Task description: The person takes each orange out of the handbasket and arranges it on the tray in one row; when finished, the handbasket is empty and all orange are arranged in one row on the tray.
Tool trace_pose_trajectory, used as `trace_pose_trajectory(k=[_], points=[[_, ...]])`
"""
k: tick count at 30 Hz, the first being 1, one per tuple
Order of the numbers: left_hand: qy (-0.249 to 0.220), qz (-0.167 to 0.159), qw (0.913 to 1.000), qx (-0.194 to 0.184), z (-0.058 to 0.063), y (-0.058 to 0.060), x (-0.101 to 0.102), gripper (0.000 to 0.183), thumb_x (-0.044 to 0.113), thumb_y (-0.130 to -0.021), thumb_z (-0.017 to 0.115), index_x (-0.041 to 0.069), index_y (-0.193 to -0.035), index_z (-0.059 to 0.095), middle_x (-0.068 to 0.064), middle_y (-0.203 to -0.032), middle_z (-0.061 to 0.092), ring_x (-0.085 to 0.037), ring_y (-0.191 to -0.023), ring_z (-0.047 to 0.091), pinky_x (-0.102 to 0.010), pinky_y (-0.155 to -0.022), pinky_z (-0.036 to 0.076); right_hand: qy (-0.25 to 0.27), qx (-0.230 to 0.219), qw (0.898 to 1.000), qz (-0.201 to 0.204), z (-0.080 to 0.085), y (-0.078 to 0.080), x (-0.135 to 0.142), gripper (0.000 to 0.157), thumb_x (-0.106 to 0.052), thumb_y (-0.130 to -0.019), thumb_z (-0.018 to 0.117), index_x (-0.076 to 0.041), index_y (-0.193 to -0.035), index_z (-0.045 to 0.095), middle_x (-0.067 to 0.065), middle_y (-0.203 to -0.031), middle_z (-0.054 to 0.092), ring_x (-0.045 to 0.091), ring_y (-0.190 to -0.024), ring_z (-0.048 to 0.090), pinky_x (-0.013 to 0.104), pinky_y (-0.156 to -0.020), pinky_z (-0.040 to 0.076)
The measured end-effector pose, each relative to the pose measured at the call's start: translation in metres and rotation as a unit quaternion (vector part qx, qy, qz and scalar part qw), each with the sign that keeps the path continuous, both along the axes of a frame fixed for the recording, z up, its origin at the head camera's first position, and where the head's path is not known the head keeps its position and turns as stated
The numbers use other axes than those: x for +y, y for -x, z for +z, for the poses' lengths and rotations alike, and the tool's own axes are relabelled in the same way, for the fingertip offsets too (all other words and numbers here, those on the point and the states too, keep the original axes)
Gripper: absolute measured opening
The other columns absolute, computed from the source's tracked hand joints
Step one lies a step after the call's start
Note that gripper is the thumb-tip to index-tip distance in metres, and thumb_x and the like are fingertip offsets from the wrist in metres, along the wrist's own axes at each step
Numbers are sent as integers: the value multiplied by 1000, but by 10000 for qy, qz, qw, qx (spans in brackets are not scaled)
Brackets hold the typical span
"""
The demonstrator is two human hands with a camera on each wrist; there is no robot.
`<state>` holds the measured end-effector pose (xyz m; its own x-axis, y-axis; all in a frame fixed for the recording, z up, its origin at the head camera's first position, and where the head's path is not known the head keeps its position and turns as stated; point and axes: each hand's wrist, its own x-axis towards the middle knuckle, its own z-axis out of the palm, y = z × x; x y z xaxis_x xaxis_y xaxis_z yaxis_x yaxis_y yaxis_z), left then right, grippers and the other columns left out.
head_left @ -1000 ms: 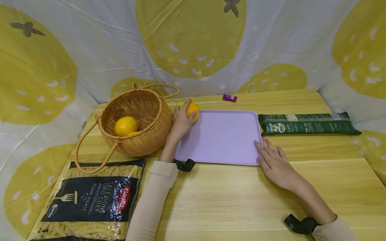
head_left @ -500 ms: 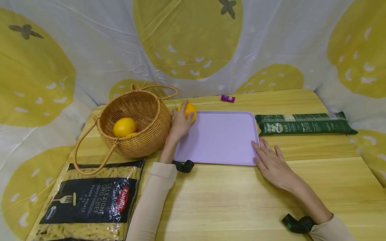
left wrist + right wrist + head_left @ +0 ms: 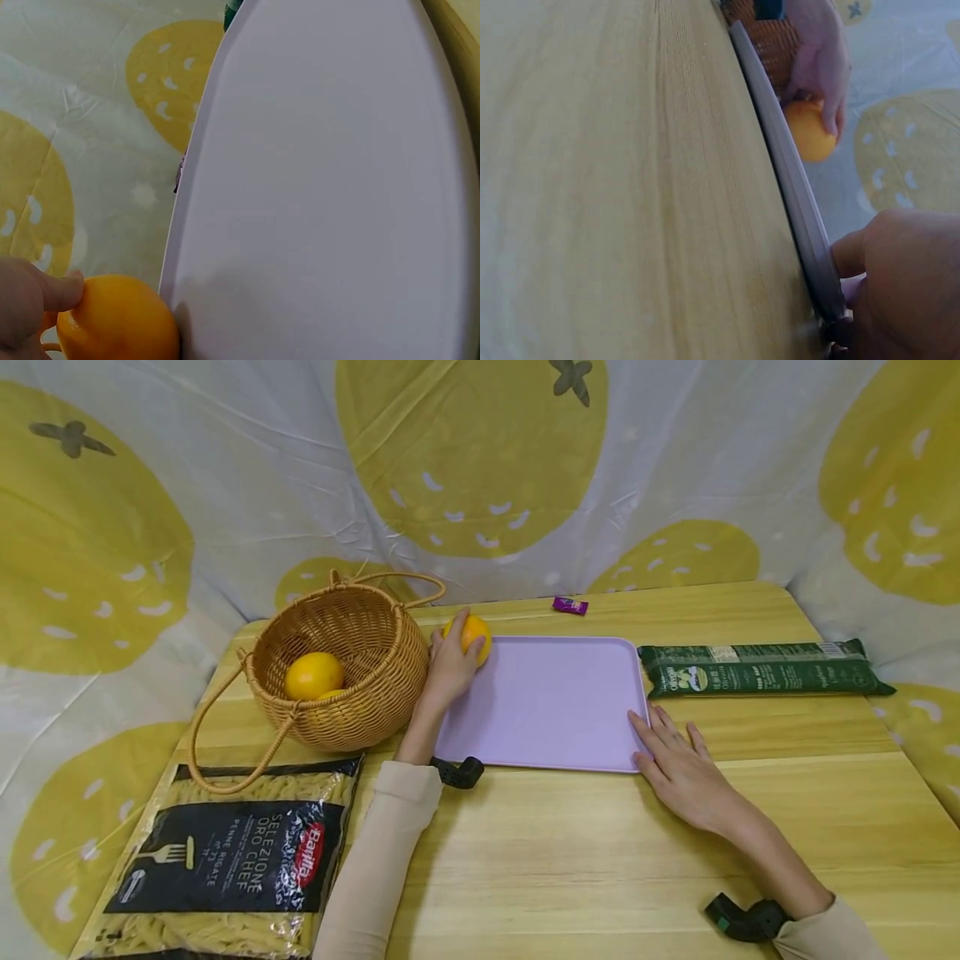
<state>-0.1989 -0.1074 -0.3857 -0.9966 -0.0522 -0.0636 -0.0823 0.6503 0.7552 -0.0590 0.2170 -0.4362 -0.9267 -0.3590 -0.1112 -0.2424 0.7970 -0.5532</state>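
Observation:
My left hand grips an orange at the far left corner of a flat lilac tray. In the left wrist view, the thumb presses on the side of the orange, beside the tray's rim. My right hand rests its fairly straight fingers on the tray's right edge, near the front corner. The right wrist view shows the thumb of that hand touching the rim. To the left of the tray stands a wicker basket with an orange and part of another inside.
A bag of penne lies front left, under the basket's handle. Behind the tray is a small purple packet. A long green package lies to the tray's right. Patterned cloth hangs behind the wooden table.
The head view shifts slightly. Both hands, the held orange and the tray keep nearly the same places.

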Motion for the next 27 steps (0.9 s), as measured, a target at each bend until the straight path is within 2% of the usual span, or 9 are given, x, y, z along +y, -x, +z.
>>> trace_pose_trajectory(k=[3,7,12,16,19,23,27], points=[[102,16,9999,7,0,1,1,59,26,-109,52,24,-164,31,-35,-161,22,-53,-147,30,-62,-122,28,-23,13,10000,10,0,0,0,63,-35,-113,38,-8,-166,19,27,-171,8,47,-159,6,70,-123,-3],[497,60,9987,-4,1,-2,5,62,30,-109,53,26,-165,27,-36,-162,19,-54,-147,30,-63,-122,29,-27,28,10000,23,0,0,0,63,-35,-113,38,-8,-166,19,27,-171,8,47,-159,6,70,-123,-3],[1014,5,9948,15,14,-11,15,66,30,-108,55,25,-166,24,-38,-165,8,-56,-154,17,-66,-119,32,-34,32,10000,25,0,0,0,62,-35,-113,38,-8,-166,20,27,-171,8,47,-160,6,69,-123,-2],[1341,-183,9901,371,37,-19,22,65,30,-108,56,21,-165,27,-37,-166,8,-56,-155,14,-64,-119,34,-33,31,10000,18,-1,0,0,62,-34,-113,39,-8,-166,20,27,-171,8,47,-159,6,69,-123,-2],[1250,-410,9896,580,61,-21,22,63,31,-108,55,16,-164,30,-38,-166,9,-55,-155,16,-63,-121,32,-28,25,10000,20,-1,0,0,63,-35,-113,39,-8,-166,20,27,-171,8,47,-160,6,69,-123,-2],[849,-673,9926,547,93,-14,11,61,31,-108,55,14,-162,34,-32,-167,19,-51,-155,20,-63,-122,29,-16,27,10000,27,-1,1,0,63,-35,-113,39,-8,-166,19,27,-171,8,47,-159,6,69,-123,-2],[744,-881,9920,518,124,-5,-10,57,30,-108,55,14,-160,39,-19,-165,36,-40,-153,32,-56,-125,29,-16,39,10000,39,-1,1,0,62,-35,-113,38,-8,-166,20,27,-171,8,47,-159,6,69,-123,-2]])
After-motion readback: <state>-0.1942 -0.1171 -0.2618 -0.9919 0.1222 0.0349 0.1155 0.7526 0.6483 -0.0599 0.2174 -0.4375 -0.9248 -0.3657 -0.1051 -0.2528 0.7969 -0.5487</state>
